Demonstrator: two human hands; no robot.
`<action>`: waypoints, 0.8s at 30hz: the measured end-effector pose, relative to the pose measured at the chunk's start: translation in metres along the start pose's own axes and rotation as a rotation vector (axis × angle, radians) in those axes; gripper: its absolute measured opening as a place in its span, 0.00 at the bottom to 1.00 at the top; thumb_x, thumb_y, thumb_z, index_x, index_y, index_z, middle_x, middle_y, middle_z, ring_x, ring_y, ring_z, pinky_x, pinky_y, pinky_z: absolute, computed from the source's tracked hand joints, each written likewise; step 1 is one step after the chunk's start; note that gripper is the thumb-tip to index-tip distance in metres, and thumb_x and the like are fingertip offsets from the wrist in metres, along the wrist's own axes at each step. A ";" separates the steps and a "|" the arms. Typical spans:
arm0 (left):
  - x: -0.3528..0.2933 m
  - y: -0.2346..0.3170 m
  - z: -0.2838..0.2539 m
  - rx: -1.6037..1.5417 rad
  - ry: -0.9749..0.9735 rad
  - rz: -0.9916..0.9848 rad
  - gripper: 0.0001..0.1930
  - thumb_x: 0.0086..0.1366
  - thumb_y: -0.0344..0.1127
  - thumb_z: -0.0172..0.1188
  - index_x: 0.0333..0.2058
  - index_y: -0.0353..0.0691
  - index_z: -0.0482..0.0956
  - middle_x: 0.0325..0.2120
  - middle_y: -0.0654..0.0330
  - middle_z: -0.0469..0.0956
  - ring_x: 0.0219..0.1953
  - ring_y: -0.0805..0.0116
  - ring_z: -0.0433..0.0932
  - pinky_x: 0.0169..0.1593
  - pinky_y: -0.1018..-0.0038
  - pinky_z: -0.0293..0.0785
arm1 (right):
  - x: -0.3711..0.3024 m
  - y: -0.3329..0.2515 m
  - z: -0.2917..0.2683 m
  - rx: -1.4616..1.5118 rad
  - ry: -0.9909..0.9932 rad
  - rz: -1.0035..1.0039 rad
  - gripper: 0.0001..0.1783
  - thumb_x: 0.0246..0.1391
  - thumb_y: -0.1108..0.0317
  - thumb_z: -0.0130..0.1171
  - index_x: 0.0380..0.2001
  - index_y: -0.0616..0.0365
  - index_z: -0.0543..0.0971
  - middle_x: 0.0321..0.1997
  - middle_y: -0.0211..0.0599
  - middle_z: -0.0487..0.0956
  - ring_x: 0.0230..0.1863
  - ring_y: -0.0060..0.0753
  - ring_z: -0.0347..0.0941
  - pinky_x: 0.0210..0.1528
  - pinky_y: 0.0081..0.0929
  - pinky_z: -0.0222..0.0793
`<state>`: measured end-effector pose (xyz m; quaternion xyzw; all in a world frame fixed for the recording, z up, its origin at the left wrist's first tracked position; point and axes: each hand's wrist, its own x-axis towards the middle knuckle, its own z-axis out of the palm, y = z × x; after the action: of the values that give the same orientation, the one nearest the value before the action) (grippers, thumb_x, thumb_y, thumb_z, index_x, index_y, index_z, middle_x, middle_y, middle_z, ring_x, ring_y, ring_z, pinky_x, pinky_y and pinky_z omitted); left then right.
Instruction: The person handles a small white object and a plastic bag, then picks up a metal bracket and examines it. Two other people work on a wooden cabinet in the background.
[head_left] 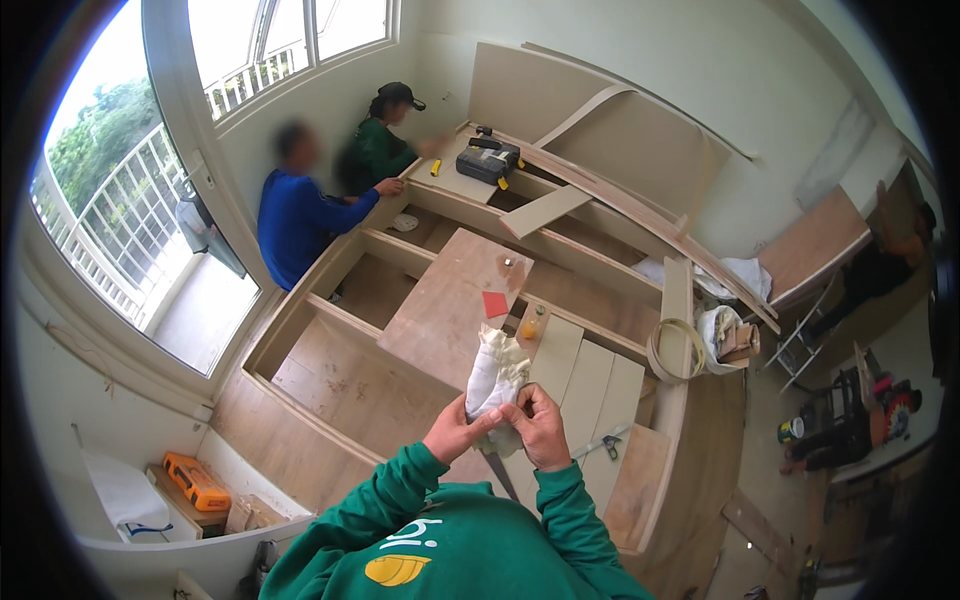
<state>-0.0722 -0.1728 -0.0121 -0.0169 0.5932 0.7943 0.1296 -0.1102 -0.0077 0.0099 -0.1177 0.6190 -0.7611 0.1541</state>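
Observation:
A crumpled white bundle point(497, 372), like a folded cloth or soft bag with a cream ragged top, stands upright between my hands in front of my chest. My left hand point(453, 432) closes on its lower left side. On the lower right, the fingers of my right hand point(541, 428) pinch its edge. Just beyond the bundle lie a red square piece point(495, 304) and a small bottle of orange liquid point(529, 328). The red square rests on a wooden panel point(440, 290) laid over a low frame.
A low wooden frame point(330, 312) with open compartments surrounds me. Two people, in blue point(305, 215) and green point(378, 150), work at its far left corner. A dark toolbox point(488, 163) sits on the frame. Coiled edging strip point(672, 352) and a stepladder point(800, 345) are at right.

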 end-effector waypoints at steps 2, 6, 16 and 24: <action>0.003 -0.006 0.000 -0.066 -0.030 -0.012 0.32 0.60 0.49 0.61 0.54 0.31 0.63 0.47 0.58 0.71 0.49 0.72 0.69 0.52 0.72 0.66 | -0.002 0.000 -0.001 0.118 -0.039 0.046 0.11 0.53 0.65 0.62 0.31 0.55 0.69 0.30 0.22 0.70 0.30 0.14 0.64 0.35 0.14 0.63; 0.007 -0.016 0.003 0.014 0.014 0.041 0.35 0.61 0.49 0.60 0.58 0.33 0.58 0.51 0.58 0.67 0.52 0.71 0.67 0.55 0.71 0.64 | -0.005 -0.002 -0.001 0.212 -0.065 0.082 0.13 0.53 0.65 0.63 0.34 0.56 0.70 0.33 0.24 0.71 0.34 0.15 0.66 0.38 0.14 0.64; 0.004 -0.013 0.012 -0.170 -0.178 -0.289 0.34 0.67 0.61 0.38 0.61 0.39 0.56 0.53 0.56 0.67 0.52 0.62 0.70 0.55 0.60 0.66 | -0.014 -0.008 -0.005 0.048 0.000 0.094 0.14 0.55 0.66 0.61 0.41 0.61 0.72 0.34 0.30 0.75 0.40 0.21 0.70 0.44 0.20 0.67; 0.008 -0.019 0.027 -0.522 -0.006 -0.211 0.28 0.68 0.59 0.38 0.53 0.42 0.67 0.44 0.58 0.73 0.45 0.67 0.74 0.49 0.68 0.73 | -0.019 -0.002 -0.008 -0.221 -0.032 -0.112 0.08 0.57 0.67 0.56 0.36 0.61 0.77 0.32 0.28 0.74 0.31 0.19 0.69 0.37 0.17 0.67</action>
<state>-0.0721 -0.1411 -0.0236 -0.1090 0.3630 0.9025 0.2047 -0.0952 0.0069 0.0102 -0.1807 0.6889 -0.6937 0.1072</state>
